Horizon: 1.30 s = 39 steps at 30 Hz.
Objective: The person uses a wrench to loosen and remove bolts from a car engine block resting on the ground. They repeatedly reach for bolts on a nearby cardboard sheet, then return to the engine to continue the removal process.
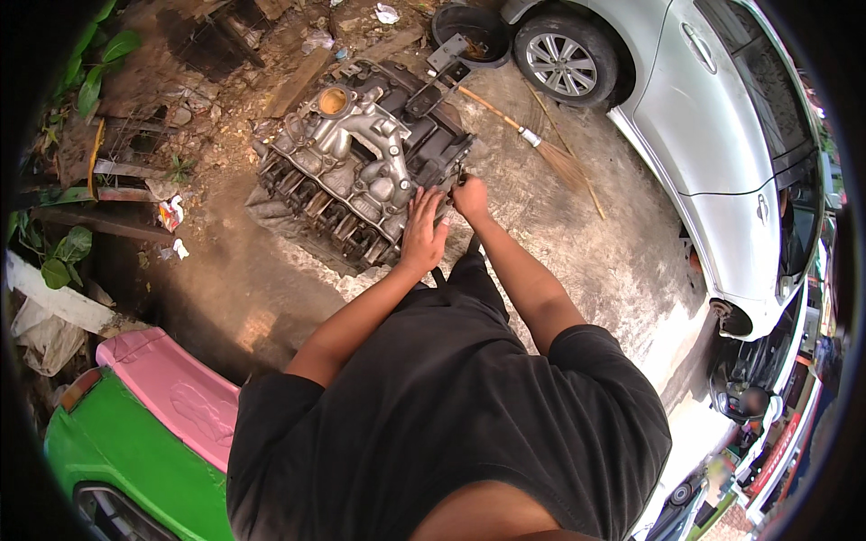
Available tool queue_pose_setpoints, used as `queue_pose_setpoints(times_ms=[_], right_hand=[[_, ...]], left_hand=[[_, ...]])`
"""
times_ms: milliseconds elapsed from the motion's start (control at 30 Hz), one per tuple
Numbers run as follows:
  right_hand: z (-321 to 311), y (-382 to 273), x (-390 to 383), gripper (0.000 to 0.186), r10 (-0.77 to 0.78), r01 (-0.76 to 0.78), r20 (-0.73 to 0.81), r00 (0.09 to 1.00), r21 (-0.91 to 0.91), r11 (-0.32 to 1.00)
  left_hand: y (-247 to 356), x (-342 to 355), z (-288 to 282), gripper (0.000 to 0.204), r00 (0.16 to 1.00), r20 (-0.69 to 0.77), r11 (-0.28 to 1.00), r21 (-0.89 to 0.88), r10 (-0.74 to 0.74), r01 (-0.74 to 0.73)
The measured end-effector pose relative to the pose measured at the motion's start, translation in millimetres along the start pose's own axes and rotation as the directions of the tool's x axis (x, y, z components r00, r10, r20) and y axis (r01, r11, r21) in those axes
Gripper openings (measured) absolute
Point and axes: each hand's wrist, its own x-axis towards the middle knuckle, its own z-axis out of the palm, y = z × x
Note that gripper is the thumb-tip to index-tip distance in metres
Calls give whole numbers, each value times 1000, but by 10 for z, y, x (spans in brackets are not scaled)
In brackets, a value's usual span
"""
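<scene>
A greasy car engine (311, 167) with a silver intake manifold (391, 144) sits on the ground in front of me. My left hand (424, 232) lies with its fingers stretched out against the engine's near right corner. Just to the right of it, my right hand (470, 198) is closed in a fist at the engine's side. A small dark piece shows at the top of that fist, too little of it to name. The round opening (333, 101) on the manifold looks brownish yellow inside.
A broom (555, 160) lies on the concrete right of the engine, near a silver car (667, 108) and its wheel (566, 65). A black basin (487, 36) stands behind. Wood planks (298, 81) and litter lie at the back left. A green and pink car body (135, 442) is at lower left.
</scene>
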Motion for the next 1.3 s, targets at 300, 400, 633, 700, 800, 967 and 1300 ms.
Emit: queue_pose_setpoints(times_ms=[300,400,633,700,800,967,1300], right_hand=[[-448,-192,489,19,363,-519,382,850,485,704],[-665,-207,779,17,423,-612,470,774,389,688],[-972,-205,1365,17,275,-335,595,755,-11,942],[-1066,-208,1528,19,158,-98,708,689,-124,987],[-1102,-247,1775,23,-70,492,827,557,-262,830],[-1050,-3,2038,26,-200,813,890,409,-257,523],[-684,961,1778,32,-335,831,891,305,-76,551]], left_hand=[[12,-2,-5,50,1000,-27,1000,-25,5,-5],[15,-4,-5,51,998,-53,999,-28,16,-17],[99,-9,-25,52,994,-93,997,-56,-51,46],[127,-13,-29,53,992,-99,995,-67,-78,72],[174,-26,-14,50,987,-115,993,7,-114,115],[281,-45,113,42,949,-279,955,208,-149,212],[659,-56,876,56,520,-815,623,272,-256,733]])
